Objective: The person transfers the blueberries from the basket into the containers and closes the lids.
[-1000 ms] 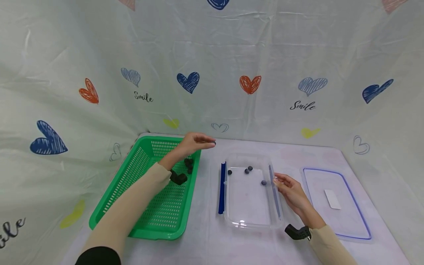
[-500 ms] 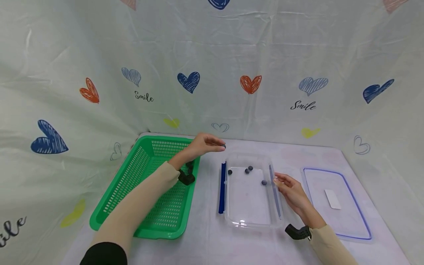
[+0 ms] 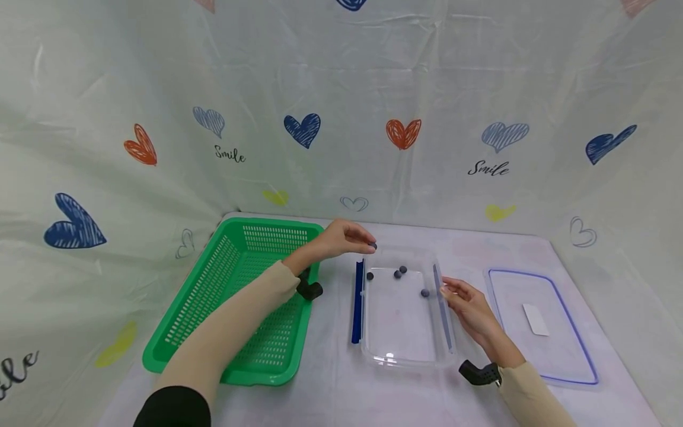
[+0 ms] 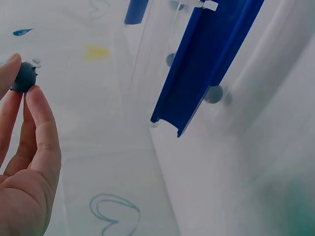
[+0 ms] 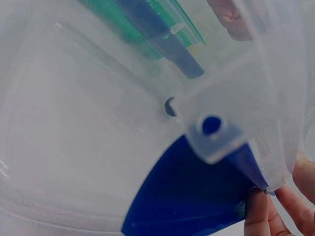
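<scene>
Has moved left hand (image 3: pixel 344 238) toward 4 o'clock, pinching 1 berry (image 3: pixel 373 245); with right hand (image 3: pixel 475 314), pinches 3 o'clock flap (image 3: pixel 445 317) of box (image 3: pixel 408 361) holding 4 berries (image 3: pixel 397 274).

The backdrop (image 3: pixel 352 71) reads "Smile" (image 3: pixel 230 154) twice, plus a cut-off word, apparently "ile" (image 3: pixel 21 372).

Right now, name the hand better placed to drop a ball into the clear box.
Probably the left hand: it pinches a dark ball near the clear box, whose side the right hand holds.
</scene>
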Available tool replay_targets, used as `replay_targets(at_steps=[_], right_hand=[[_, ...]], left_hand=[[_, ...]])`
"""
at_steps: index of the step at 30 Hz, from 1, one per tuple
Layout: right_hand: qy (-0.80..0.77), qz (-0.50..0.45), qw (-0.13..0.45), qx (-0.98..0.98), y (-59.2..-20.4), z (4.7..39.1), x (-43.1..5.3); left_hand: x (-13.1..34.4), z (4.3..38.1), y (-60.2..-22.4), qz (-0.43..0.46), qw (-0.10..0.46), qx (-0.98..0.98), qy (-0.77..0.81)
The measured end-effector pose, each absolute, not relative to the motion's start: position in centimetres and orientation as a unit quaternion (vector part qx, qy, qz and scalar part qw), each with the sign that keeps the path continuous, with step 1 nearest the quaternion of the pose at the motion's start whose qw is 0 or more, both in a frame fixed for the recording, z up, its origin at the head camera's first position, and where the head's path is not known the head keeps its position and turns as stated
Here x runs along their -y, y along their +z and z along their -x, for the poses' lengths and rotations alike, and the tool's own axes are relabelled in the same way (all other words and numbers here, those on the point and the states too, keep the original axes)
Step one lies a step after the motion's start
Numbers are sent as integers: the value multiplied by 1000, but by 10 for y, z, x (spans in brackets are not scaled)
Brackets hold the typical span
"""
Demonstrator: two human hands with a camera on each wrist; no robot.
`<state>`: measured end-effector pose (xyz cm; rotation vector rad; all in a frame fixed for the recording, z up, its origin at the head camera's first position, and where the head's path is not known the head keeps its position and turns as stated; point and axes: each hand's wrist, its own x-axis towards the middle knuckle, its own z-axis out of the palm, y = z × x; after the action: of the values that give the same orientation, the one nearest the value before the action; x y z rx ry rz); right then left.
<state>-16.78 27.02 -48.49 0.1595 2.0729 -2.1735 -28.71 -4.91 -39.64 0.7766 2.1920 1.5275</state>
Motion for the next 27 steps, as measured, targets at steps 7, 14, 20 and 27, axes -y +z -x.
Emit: replay_targets(at_steps=[7,14,20,27], right_hand=[[-726,-52,67,-682,-484,168,-270],[-728,-50,66,-680,-484,168,-271],[-730,-49,67,-679,-485,168,-270],[-730,-41,63,-679,-484,167,-269]], left_hand=[[42,285,-398,-274,195,-771,540],[35,284,-401,-279,202,-769,538],[31,281,-402,-280,210,-773,529],[30,269,-387,-283,219,-770,528]])
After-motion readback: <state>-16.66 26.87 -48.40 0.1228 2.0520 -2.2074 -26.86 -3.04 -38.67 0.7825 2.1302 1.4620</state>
